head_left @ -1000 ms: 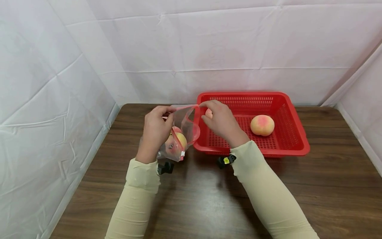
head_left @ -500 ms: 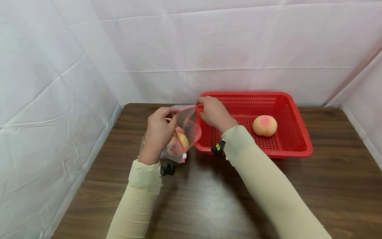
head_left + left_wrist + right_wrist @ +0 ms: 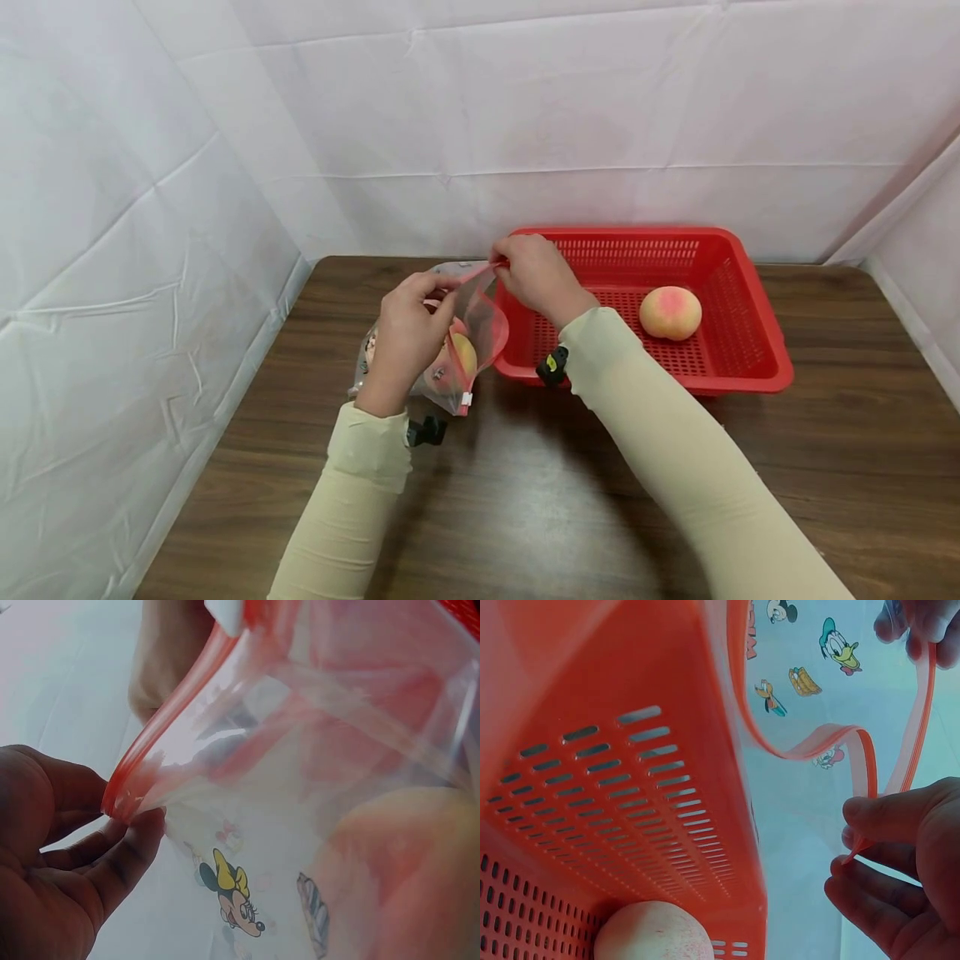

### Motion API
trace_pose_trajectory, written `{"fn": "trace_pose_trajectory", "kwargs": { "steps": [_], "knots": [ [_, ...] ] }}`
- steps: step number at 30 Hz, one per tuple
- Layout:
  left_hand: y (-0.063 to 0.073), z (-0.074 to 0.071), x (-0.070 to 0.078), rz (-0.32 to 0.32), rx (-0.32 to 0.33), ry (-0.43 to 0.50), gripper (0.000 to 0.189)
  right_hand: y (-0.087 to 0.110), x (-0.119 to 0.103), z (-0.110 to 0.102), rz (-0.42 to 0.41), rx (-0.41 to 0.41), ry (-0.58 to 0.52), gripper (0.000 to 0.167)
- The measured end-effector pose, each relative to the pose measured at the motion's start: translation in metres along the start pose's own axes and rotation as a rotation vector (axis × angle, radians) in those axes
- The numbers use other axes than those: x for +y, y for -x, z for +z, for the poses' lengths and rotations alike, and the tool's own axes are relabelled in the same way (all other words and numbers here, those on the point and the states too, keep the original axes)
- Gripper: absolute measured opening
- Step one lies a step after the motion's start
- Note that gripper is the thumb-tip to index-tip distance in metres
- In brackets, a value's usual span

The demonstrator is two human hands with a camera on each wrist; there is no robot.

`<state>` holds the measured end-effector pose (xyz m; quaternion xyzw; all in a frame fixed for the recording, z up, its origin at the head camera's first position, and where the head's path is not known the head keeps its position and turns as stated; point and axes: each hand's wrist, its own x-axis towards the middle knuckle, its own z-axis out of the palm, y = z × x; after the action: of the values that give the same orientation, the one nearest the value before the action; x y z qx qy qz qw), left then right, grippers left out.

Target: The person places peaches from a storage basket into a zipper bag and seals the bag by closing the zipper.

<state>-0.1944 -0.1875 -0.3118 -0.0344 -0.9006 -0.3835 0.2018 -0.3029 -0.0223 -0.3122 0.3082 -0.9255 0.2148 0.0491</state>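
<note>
A clear zip bag (image 3: 487, 321) with a red zip edge and cartoon prints lies on the left, with peaches (image 3: 465, 354) inside. My left hand (image 3: 416, 329) pinches the zip edge between thumb and fingers; the left wrist view shows this grip at one spot on the red strip (image 3: 154, 742). At the far corner, my right hand (image 3: 540, 275) pinches the zip end, its thumb and fingertips (image 3: 864, 811) visible in the right wrist view. The mouth gapes between the hands. A white slider (image 3: 467, 399) sits at the near end of the zip.
Right of the bag stands a red perforated basket (image 3: 753, 325), its left side close against the bag. One peach (image 3: 671, 313) lies in it. The right wrist view shows a peach (image 3: 652, 934) in the basket. White cloth (image 3: 562, 108) hangs behind the wooden table (image 3: 525, 500).
My right hand has gone from reaching at the bag's far corner to pinching the zip there. My left hand keeps its hold. The peach beneath the right hand has become hidden in the head view.
</note>
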Motion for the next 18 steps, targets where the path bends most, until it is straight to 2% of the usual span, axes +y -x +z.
{"fn": "trace_pose_trajectory", "kwargs": {
  "steps": [7, 10, 14, 18],
  "knots": [
    [0.007, 0.002, -0.003, 0.005, -0.065, 0.023, 0.018, -0.004, 0.002, -0.001, 0.045, 0.005, -0.013, 0.015],
    [0.012, 0.004, -0.007, 0.024, -0.087, 0.045, 0.020, -0.005, 0.003, 0.000, 0.064, 0.008, -0.024, 0.015],
    [0.021, 0.006, -0.013, 0.014, -0.125, 0.053, 0.021, -0.006, 0.004, 0.001, 0.083, 0.027, -0.037, 0.015],
    [0.032, 0.007, -0.015, -0.005, -0.219, 0.001, 0.023, -0.006, 0.004, 0.002, 0.101, 0.039, -0.040, 0.014]
  ]
}}
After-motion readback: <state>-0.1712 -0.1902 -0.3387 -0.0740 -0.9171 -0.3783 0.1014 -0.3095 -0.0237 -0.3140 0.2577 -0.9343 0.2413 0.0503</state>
